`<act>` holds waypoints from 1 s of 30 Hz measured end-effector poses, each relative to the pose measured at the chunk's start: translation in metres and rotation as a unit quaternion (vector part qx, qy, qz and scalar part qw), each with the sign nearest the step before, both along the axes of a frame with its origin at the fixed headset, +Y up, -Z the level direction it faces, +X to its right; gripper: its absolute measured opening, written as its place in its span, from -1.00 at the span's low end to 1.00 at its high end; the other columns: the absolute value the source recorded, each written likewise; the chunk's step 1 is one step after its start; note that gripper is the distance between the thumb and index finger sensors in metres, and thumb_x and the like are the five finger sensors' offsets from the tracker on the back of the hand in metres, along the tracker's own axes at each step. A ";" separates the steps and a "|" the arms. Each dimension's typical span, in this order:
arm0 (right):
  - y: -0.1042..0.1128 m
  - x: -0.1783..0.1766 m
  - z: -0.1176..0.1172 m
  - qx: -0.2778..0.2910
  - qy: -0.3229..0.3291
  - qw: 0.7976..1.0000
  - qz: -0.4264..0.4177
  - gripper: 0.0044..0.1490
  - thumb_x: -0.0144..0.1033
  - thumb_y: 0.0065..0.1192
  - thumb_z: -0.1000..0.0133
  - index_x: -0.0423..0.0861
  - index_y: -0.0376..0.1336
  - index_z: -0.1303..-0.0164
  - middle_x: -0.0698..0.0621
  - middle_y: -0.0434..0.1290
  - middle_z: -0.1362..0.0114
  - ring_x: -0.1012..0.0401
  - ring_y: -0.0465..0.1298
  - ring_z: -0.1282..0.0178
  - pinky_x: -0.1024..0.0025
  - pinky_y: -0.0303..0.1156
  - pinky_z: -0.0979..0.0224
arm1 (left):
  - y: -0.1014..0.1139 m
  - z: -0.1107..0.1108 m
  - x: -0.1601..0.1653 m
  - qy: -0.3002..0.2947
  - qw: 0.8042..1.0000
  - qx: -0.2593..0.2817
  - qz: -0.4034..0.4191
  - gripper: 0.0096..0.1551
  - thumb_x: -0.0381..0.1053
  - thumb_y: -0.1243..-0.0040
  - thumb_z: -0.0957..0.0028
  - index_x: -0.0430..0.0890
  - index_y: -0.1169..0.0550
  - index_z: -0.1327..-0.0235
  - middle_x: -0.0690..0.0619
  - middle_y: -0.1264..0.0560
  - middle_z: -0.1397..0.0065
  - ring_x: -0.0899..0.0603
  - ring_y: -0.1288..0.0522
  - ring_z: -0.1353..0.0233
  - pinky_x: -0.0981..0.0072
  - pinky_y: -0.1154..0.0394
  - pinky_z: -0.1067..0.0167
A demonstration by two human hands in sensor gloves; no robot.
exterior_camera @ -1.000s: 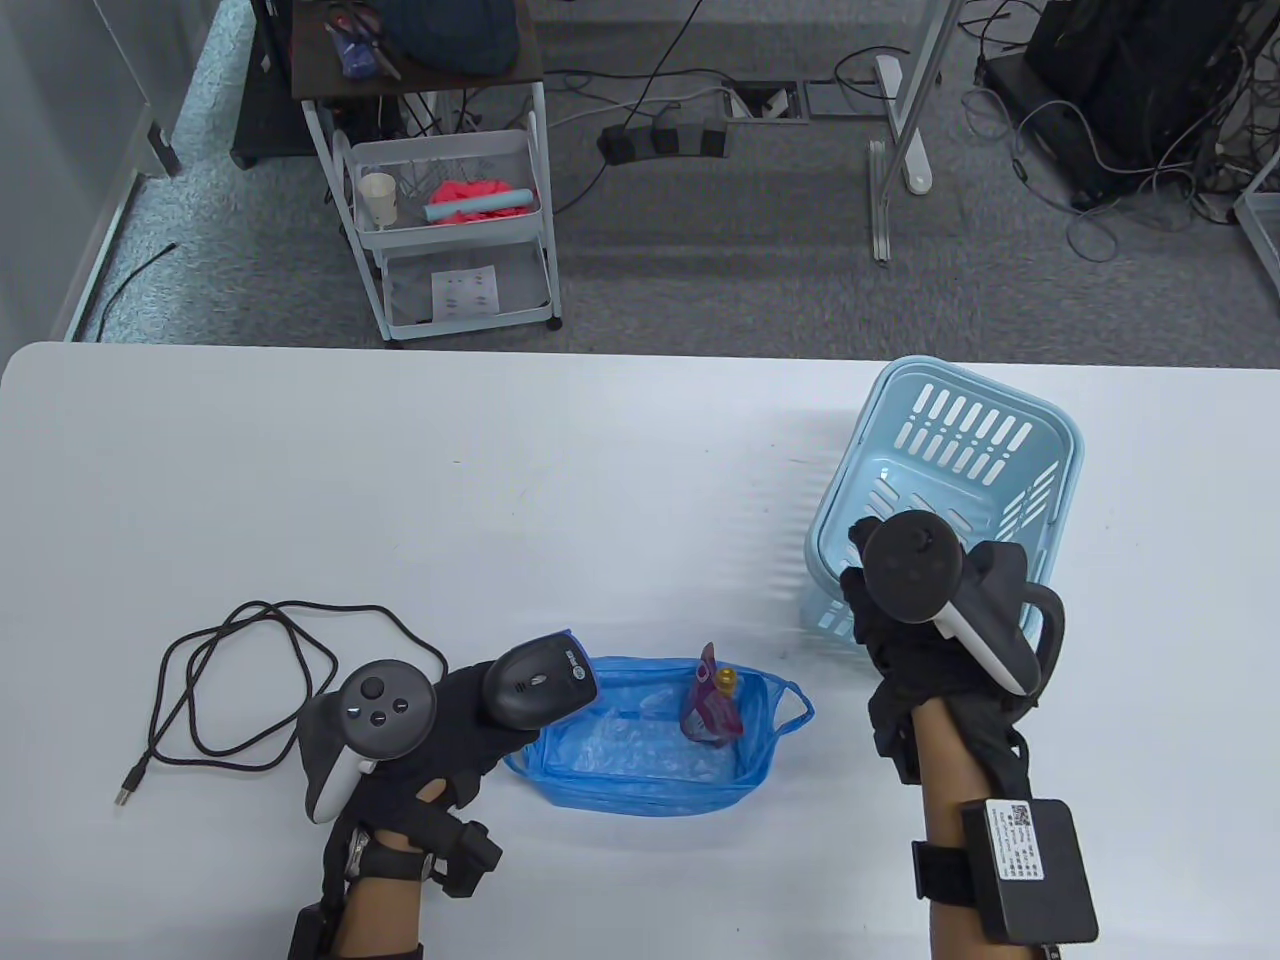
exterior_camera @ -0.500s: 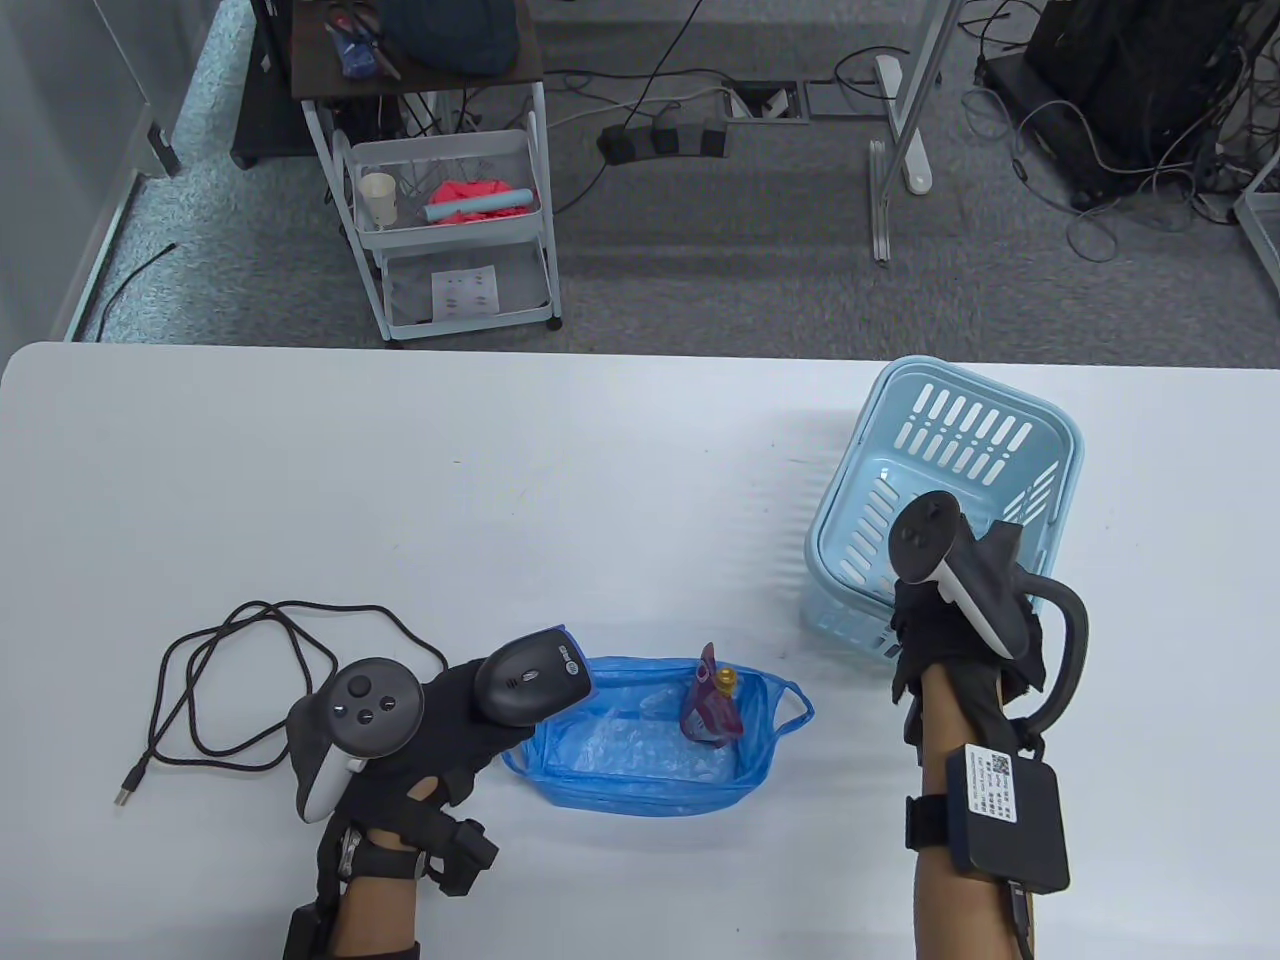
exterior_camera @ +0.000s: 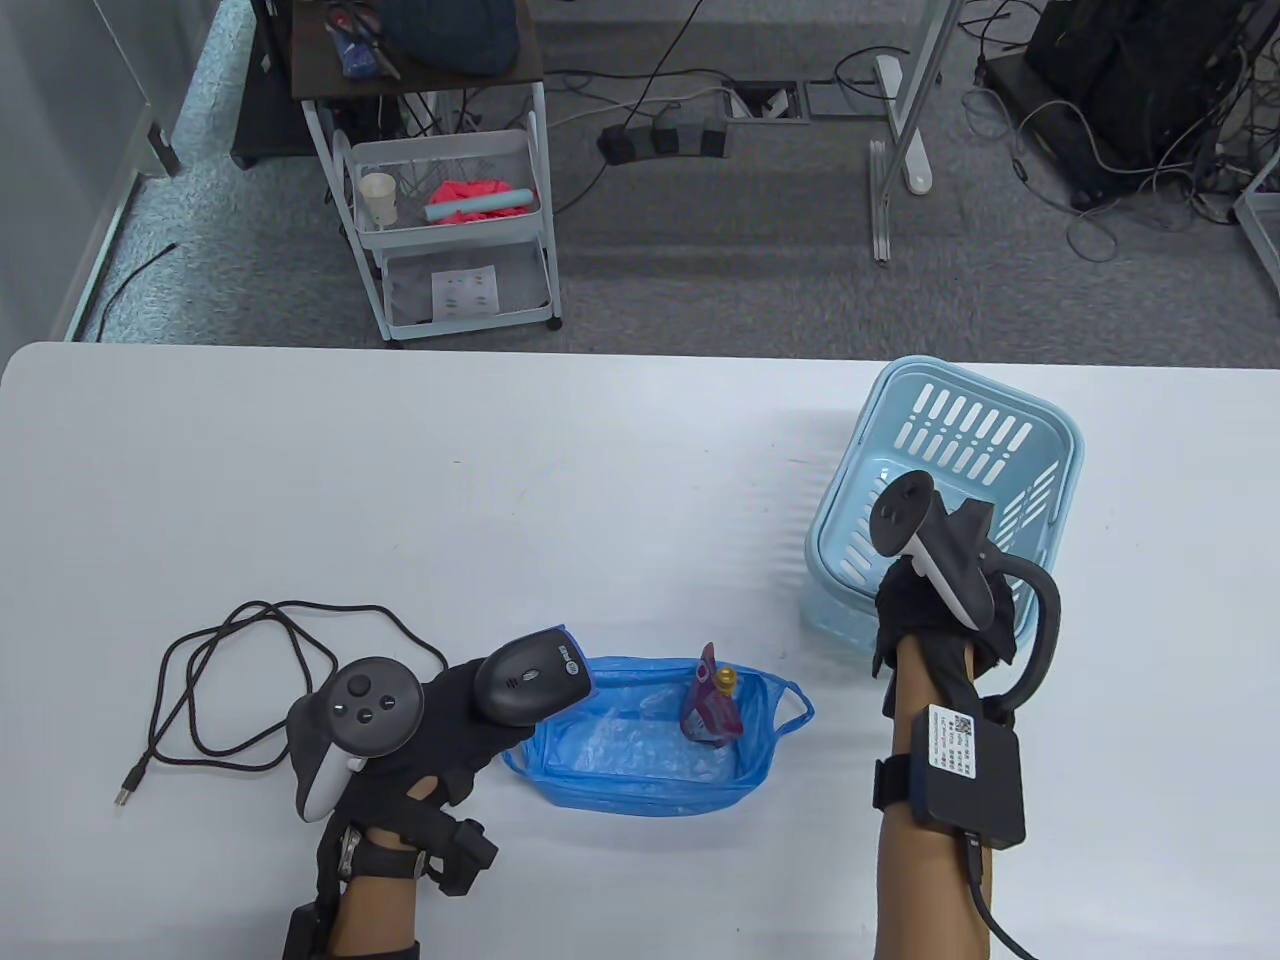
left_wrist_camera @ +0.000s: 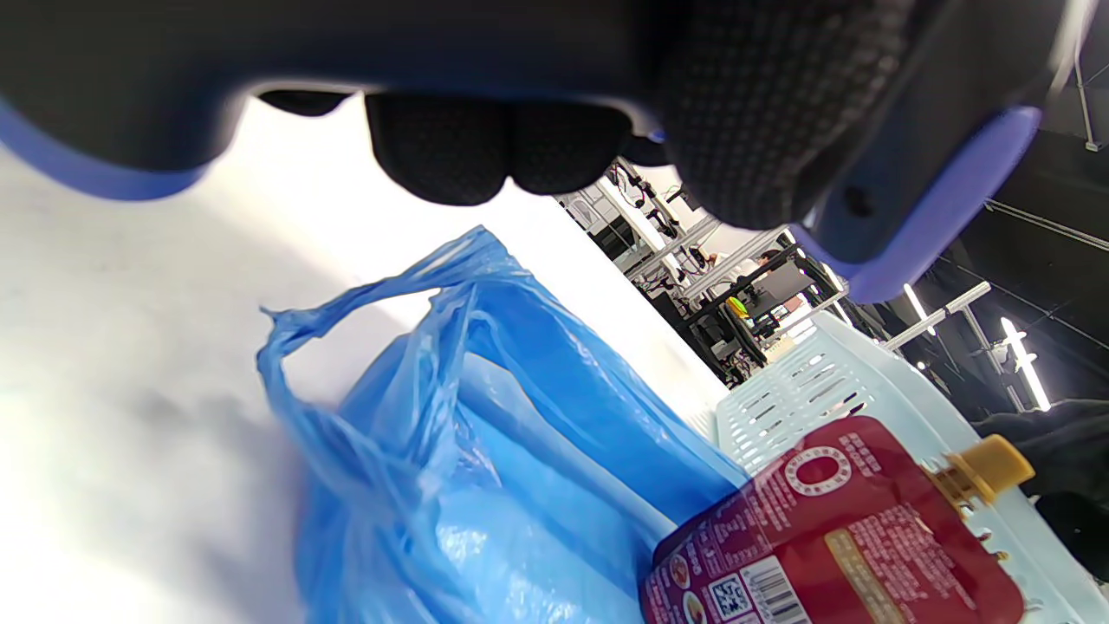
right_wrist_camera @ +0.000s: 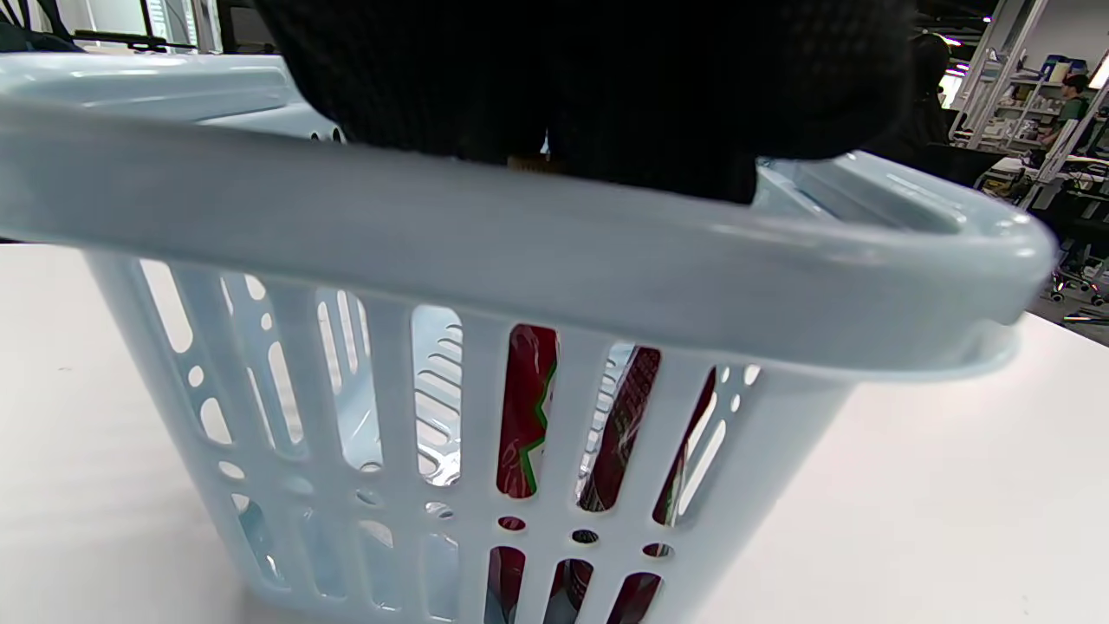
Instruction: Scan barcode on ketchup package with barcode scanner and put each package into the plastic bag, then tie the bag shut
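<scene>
My left hand (exterior_camera: 470, 722) grips the dark barcode scanner (exterior_camera: 530, 682) just left of the open blue plastic bag (exterior_camera: 640, 765). One red ketchup package (exterior_camera: 710, 708) with a yellow cap stands inside the bag, at its right end. The left wrist view shows the scanner's blue-trimmed body (left_wrist_camera: 910, 199) above the bag (left_wrist_camera: 450, 451) and the package (left_wrist_camera: 849, 537). My right hand (exterior_camera: 910, 612) reaches down into the near end of the light blue basket (exterior_camera: 960, 430). Its fingers are hidden behind the tracker and the basket rim (right_wrist_camera: 520, 251). More red packages (right_wrist_camera: 524, 407) show through the basket slots.
The scanner's black cable (exterior_camera: 240, 680) lies looped on the white table to the left of my left hand. The basket stands at the right, tilted toward me. Beyond the table's far edge stands a white cart (exterior_camera: 445, 230).
My right hand has pushed forward and slightly left, deeper into the basket, with the wrist rolled over. My left hand with the scanner has shifted a little to the left.
</scene>
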State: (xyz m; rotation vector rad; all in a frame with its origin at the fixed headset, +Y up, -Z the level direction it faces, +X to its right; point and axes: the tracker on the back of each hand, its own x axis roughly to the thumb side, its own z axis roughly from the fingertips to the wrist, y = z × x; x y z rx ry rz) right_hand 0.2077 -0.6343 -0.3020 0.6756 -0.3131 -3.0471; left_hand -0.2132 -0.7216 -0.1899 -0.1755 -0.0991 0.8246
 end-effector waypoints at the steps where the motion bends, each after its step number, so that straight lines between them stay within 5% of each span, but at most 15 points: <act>1: -0.001 0.001 -0.001 0.001 -0.003 1.000 -0.002 -0.35 -0.24 0.28 -0.15 -0.14 0.27 -0.46 -0.23 0.39 -0.48 -0.01 0.55 -0.08 0.13 0.51 -0.09 | 0.000 0.000 0.000 0.000 1.000 -0.001 0.000 -0.46 0.19 -0.44 0.08 0.11 -0.61 -0.18 0.11 -0.59 -0.25 -0.19 -0.64 -0.22 -0.09 -0.50 -0.27; 13: -0.015 0.010 -0.012 -0.030 -0.025 0.999 -0.019 -0.45 -0.36 0.30 -0.15 -0.09 0.33 -0.38 -0.19 0.49 -0.35 0.01 0.58 -0.02 0.15 0.53 -0.02 | 0.000 0.000 -0.001 0.005 1.000 -0.002 -0.001 -0.46 0.19 -0.44 0.08 0.11 -0.61 -0.18 0.11 -0.60 -0.25 -0.19 -0.64 -0.22 -0.09 -0.50 -0.27; 30: -0.011 0.010 -0.013 0.009 -0.008 0.999 -0.043 -0.47 -0.45 0.35 -0.11 -0.15 0.37 -0.32 -0.24 0.51 -0.30 -0.01 0.59 -0.04 0.12 0.54 -0.06 | 0.000 -0.001 -0.002 0.010 1.000 -0.004 -0.003 -0.46 0.20 -0.44 0.08 0.11 -0.61 -0.18 0.11 -0.60 -0.25 -0.19 -0.64 -0.22 -0.09 -0.50 -0.27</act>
